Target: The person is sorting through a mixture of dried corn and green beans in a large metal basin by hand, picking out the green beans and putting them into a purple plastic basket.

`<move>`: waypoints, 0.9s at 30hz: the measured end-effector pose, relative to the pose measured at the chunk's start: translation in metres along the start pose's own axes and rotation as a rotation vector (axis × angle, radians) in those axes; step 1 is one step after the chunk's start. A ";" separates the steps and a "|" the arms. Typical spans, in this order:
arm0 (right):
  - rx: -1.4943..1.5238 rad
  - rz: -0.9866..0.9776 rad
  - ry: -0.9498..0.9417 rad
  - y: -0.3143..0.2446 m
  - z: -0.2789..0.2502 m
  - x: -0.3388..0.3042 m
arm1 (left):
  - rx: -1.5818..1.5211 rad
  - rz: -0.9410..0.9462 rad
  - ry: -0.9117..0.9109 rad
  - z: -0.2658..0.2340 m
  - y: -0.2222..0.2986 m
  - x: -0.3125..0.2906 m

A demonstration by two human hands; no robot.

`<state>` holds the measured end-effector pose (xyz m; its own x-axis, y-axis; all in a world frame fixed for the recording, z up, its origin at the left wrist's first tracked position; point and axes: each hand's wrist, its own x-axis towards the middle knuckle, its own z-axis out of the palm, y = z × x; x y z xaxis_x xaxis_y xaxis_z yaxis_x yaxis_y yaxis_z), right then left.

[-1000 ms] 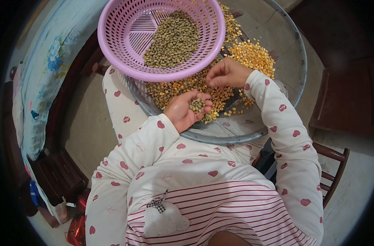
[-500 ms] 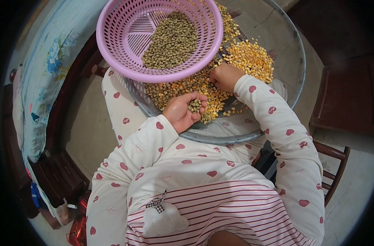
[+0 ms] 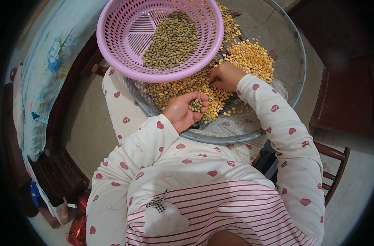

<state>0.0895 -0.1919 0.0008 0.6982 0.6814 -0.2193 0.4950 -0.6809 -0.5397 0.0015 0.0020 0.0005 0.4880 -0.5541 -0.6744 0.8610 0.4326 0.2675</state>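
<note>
My left hand (image 3: pixel 179 113) is cupped palm up above the near part of a round mesh sieve (image 3: pixel 211 138), its fingers curled around a small heap of greenish-brown beans (image 3: pixel 195 105). Just beyond it to the right, my right hand (image 3: pixel 229 76) reaches down to the mixed beans and corn kernels (image 3: pixel 176 88) with its fingers drawn together. Whatever sits between those fingertips is hidden. A pink plastic basket (image 3: pixel 156 77) rests over the sieve's far left side, with a pile of the same beans (image 3: pixel 172 41) inside. Yellow corn kernels (image 3: pixel 252 57) lie heaped to the right of my right hand.
The sieve's near edge rests on my lap. A bed with a pale blue flowered cover (image 3: pixel 51 61) stands at the left. At the right are a dark wooden cabinet (image 3: pixel 345 98) and a wooden chair (image 3: pixel 332 153). A dark brown case (image 3: pixel 59 174) sits at lower left.
My right hand has shifted slightly up and to the right over the grains, its fingers a little more extended. My left hand stays in place with the beans.
</note>
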 end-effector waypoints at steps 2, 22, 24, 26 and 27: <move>-0.061 0.009 0.025 -0.002 0.008 0.002 | 0.003 0.001 0.009 0.003 0.000 0.000; 0.023 0.023 -0.038 0.003 -0.010 -0.001 | -0.006 -0.035 -0.092 -0.007 0.001 0.003; 0.028 0.015 0.000 0.004 0.003 -0.001 | 0.023 -0.039 -0.078 -0.007 0.001 0.003; -0.105 -0.010 0.053 0.000 0.011 0.002 | 0.037 -0.017 -0.053 0.000 0.001 0.002; -0.165 0.034 0.059 -0.005 0.012 0.003 | 0.052 0.009 -0.029 0.002 0.001 0.001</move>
<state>0.0831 -0.1831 -0.0075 0.7426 0.6437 -0.1849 0.5455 -0.7415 -0.3908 0.0025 0.0006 0.0015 0.4987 -0.5713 -0.6519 0.8627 0.4001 0.3093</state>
